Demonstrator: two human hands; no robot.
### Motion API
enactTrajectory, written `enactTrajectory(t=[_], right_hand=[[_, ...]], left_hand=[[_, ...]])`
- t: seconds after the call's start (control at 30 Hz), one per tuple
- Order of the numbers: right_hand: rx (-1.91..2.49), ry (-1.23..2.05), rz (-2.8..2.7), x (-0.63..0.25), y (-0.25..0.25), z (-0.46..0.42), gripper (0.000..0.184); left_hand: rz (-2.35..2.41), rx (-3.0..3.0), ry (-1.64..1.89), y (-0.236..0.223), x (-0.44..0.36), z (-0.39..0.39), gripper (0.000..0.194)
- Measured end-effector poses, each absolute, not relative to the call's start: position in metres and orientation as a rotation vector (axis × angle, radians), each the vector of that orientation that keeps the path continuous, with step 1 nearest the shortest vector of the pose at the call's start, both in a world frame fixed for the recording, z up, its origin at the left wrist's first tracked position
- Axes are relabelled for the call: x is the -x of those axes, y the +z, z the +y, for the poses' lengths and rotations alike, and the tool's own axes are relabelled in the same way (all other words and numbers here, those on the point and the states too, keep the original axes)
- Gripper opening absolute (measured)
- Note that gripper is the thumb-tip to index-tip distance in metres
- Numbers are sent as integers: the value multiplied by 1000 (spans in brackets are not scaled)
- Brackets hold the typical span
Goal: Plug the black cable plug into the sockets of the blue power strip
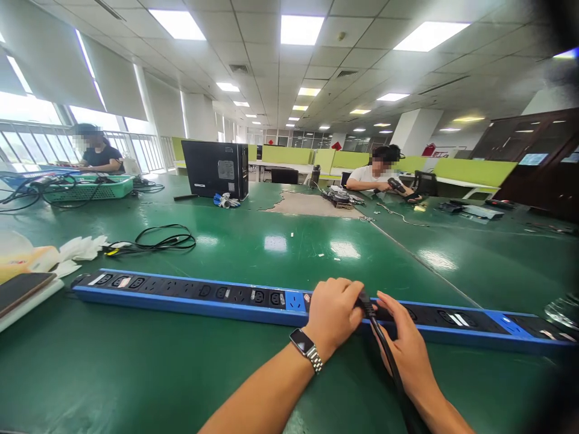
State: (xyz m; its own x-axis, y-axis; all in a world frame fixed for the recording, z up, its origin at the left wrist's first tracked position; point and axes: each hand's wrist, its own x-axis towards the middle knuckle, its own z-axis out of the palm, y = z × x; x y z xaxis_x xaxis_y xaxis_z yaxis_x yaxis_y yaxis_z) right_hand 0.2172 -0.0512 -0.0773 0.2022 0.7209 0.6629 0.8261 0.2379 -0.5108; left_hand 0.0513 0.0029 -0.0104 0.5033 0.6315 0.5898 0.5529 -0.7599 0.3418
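Note:
A long blue-and-black power strip (181, 296) lies across the green table, with a row of sockets along its top. My left hand (335, 310), wearing a watch (306, 348), is closed round the black plug (365, 303) at the right-of-centre part of the strip. The plug's contact with the socket is hidden by my fingers. From it a thick black cord (392, 367) runs down toward me. Right of the cord, my right hand (404, 343) stays open, its fingers stretched over the strip and its thumb side close to the cord.
A coiled black cable (165, 238) lies beyond the strip. Farther back stand a black computer case (212, 170) and a green basket (90, 189) with cables. A phone (22, 292) and tissues (75, 250) are at left. One person (377, 175) works at back right, another (102, 154) at back left.

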Motion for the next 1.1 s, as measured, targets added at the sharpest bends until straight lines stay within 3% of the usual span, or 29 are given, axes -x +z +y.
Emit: enactTrajectory(t=[0.1, 0.17, 0.37, 0.73, 0.87, 0.93, 1.03, 1.1], right_hand=[[1543, -171, -1551, -212, -75, -51, 43], [1565, -170, -1541, -208, -73, -51, 43], [1623, -146, -1543, -195, -69, -49, 40], [1375, -240, -1799, -159, -56, -46, 34], [1285, -256, -1898, -131, -47, -37, 45], [1255, -278, -1997, -118, -42, -28, 54], [1149, -337, -2039, -110, -31, -18, 40], [1137, -415, -1842, -117, -22, -17, 33]], left_hand=[[1131, -2299, 1471, -3, -28, 9, 30], [1193, -2166, 1506, -2, -1, 14, 27], [1286, -2123, 1239, -17, 66, 11, 20], [1424, -2384, 1025, -19, 56, 7, 23], [1398, -2467, 936, -21, 60, 5, 25], [1378, -2569, 904, -23, 61, 3, 44], [1452, -2633, 812, -26, 61, 2, 99], [1500, -2600, 711, -27, 61, 2, 119]])
